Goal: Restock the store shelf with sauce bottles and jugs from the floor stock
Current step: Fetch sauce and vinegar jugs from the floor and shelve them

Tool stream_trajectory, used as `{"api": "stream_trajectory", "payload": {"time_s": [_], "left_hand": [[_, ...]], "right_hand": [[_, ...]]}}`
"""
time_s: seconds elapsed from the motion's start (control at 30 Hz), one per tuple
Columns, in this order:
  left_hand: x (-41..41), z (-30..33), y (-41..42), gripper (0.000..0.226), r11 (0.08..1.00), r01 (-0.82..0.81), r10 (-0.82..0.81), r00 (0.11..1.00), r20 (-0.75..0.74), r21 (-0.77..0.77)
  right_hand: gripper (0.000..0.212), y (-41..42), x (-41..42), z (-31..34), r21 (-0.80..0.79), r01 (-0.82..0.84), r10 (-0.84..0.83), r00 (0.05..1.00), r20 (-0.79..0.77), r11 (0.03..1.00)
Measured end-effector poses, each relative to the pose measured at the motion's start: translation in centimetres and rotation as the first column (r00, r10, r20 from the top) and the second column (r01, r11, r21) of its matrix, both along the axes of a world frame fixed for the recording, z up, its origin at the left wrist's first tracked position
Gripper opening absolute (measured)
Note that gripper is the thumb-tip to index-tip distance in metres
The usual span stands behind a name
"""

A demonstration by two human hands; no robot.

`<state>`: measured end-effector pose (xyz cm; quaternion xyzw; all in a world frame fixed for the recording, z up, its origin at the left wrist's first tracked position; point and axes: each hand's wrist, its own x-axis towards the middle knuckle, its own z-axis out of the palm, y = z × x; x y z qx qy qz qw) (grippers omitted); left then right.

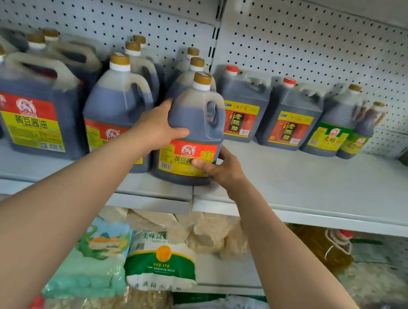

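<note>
Below the hand (159, 127), a lower shelf holds a green-banded rice bag (161, 263), a pale teal bag (95, 259) beside it, and clear noodle packs (213, 233) behind. Farther right lies an oil bottle (325, 248).

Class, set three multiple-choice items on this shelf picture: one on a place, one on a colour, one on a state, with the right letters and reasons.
1. Where does the held soy sauce jug stand?
A. at the shelf's front edge
B. on the floor
C. on the rice bag

2. What colour are the caps of the two vinegar jugs?
A. gold
B. red
C. green

3. How do the hands meet the jug?
A. both grip it
B. only one touches it
C. neither touches it

Answers: 1 A, its base sits by the shelf lip. 2 B, both caps show red. 3 A, the left hand and right hand wrap its sides.
</note>
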<state>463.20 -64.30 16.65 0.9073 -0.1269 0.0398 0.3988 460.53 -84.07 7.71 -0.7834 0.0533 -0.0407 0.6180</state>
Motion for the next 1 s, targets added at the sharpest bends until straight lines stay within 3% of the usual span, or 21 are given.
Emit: {"api": "stream_trajectory", "payload": {"time_s": [0.13, 0.23, 0.43, 0.6, 0.73, 0.83, 0.93, 1.0], "left_hand": [[-0.2, 0.5, -0.2, 0.079, 0.999, -0.009, 0.009, 1.0, 0.001, 0.046], [-0.3, 0.7, -0.2, 0.077, 0.996, -0.007, 0.007, 1.0, 0.005, 0.092], [-0.7, 1.2, 0.4, 0.077, 0.921, -0.057, 0.011, 0.993, 0.121, 0.386], [-1.1, 1.5, 1.3, 0.075, 0.87, -0.087, -0.032, 0.972, 0.231, 0.486], [-2.2, 0.8, 2.3, 0.085, 0.889, -0.043, -0.094, 0.957, 0.273, 0.455], [-3.8, -0.8, 2.7, 0.083, 0.953, 0.077, -0.179, 0.923, 0.341, 0.292], [-5.4, -4.0, 1.9, 0.072, 0.943, 0.307, -0.331, 0.911, 0.246, 0.131], [-7.2, -6.8, 1.3, 0.07, 0.87, 0.485, -0.493, 0.861, 0.124, 0.088]], "right_hand": [[0.089, 0.3, 0.0, 0.4, -0.025, 0.0, -0.001, 1.0, -0.01, 1.0], [0.08, 0.4, 0.0, 0.6, -0.049, 0.013, -0.015, 0.999, -0.037, 0.999], [0.074, 1.1, -0.4, 0.4, -0.094, 0.097, -0.105, 0.991, -0.085, 0.991], [0.076, 3.0, -2.0, 0.7, -0.169, 0.226, -0.243, 0.966, -0.084, 0.959], [0.078, 4.5, -4.5, 0.0, -0.197, 0.382, -0.403, 0.912, -0.08, 0.903], [0.077, 5.4, -8.3, -0.6, -0.204, 0.52, -0.542, 0.837, -0.069, 0.829], [0.071, 6.5, -13.4, -0.8, -0.274, 0.611, -0.653, 0.751, -0.097, 0.743], [0.066, 7.6, -17.8, -1.5, -0.309, 0.648, -0.707, 0.693, -0.139, 0.696]]}}
